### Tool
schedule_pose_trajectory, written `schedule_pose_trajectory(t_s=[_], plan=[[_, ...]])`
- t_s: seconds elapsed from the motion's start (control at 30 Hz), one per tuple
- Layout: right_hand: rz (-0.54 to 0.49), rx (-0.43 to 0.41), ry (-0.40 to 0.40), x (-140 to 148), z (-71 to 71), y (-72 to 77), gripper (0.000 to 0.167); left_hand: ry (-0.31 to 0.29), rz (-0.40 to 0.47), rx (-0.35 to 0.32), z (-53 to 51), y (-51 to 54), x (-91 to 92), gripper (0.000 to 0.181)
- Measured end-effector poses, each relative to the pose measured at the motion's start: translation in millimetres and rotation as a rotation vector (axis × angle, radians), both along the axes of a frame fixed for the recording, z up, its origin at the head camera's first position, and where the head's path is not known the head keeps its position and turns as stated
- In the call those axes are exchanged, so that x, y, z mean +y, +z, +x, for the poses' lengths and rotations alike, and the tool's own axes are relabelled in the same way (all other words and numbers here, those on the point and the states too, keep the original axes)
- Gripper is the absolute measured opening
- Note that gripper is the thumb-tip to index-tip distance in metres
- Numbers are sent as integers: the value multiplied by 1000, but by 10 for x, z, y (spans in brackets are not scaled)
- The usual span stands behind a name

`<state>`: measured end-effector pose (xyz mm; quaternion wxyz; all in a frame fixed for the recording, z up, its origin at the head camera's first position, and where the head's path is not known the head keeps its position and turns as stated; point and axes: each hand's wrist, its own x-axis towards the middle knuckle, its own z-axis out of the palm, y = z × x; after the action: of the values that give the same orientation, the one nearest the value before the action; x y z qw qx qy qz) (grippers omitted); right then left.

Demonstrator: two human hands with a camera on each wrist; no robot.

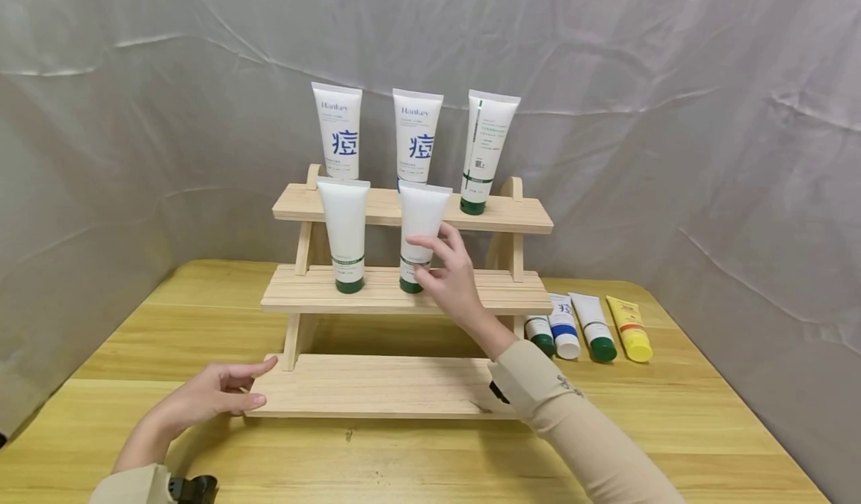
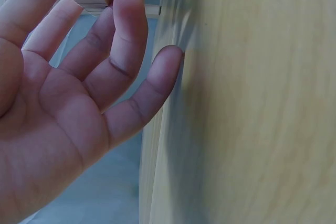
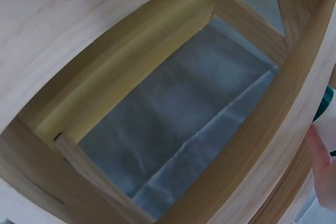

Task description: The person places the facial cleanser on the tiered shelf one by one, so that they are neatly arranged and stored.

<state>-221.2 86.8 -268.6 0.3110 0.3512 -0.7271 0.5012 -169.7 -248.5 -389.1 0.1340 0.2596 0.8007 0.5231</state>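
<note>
White green-capped tube (image 1: 425, 216) upright on middle tier of wooden stand (image 1: 377, 388), right hand (image 1: 456, 280) on it.
Right hand narrow, thumb and finger pinching tube low down, near cap; left hand (image 1: 202, 395) grips left end of bottom tier, fingers partly spread. Matching tube (image 1: 346, 220) stands to its left, apart. Top tier: two blue-lettered tubes (image 1: 340, 130) plus one green-striped tube (image 1: 489, 145), slightly tilted. Table (image 1: 303, 459) under stand; four tubes lie at right: a yellow tube (image 1: 629, 328) and three white tubes (image 1: 592, 317). Grey cloth (image 1: 222, 123) behind. Judged roughly halfway: top row looks done, middle row partway, the lying four probably left.
</note>
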Motion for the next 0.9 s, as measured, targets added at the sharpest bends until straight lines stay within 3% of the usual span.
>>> schedule_pose_trajectory(t_s=[0.2,0.53,0.77,0.9], plan=[[32,21,-5,-43,-23,7,33,-9,-1,9,7,2,-14,55],[28,-55,0,-19,-33,16,27,-15,8,8,-6,-1,-8,55],[-36,-135,56,49,-13,-9,33,-16,5,6,8,5,-10,54],[-62,-136,45,103,15,-30,33,-30,13,33,8,-8,-8,53]])
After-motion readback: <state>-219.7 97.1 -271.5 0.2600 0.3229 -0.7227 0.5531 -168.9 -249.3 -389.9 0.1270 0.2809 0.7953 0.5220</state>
